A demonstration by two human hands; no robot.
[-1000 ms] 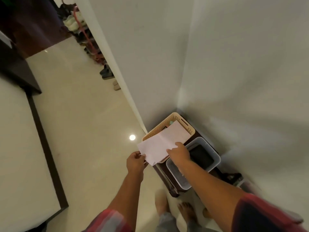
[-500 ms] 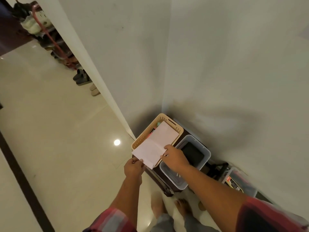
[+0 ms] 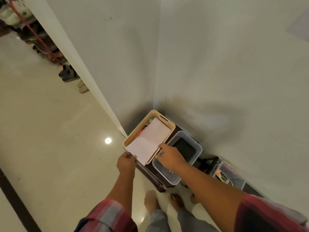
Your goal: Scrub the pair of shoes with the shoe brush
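Note:
A white folded sheet of paper (image 3: pixel 149 140) lies across the top of a beige perforated basket (image 3: pixel 137 133) in the wall corner. My left hand (image 3: pixel 126 163) pinches the sheet's near corner. My right hand (image 3: pixel 170 155) grips its right edge near the basket rim. Pairs of shoes (image 3: pixel 68 74) stand on the floor along the wall at the far left, beside a shoe rack (image 3: pixel 28 32). No shoe brush is visible.
A grey plastic bin (image 3: pixel 198 149) sits right of the basket, both on a dark brown cabinet (image 3: pixel 157 180). A clear lidded box (image 3: pixel 229 176) stands further right. My bare feet (image 3: pixel 163 200) are on the glossy tiled floor. White walls meet behind the basket.
The view has swung right and closer to the corner. The paper has come down onto the basket top, with both hands still holding it.

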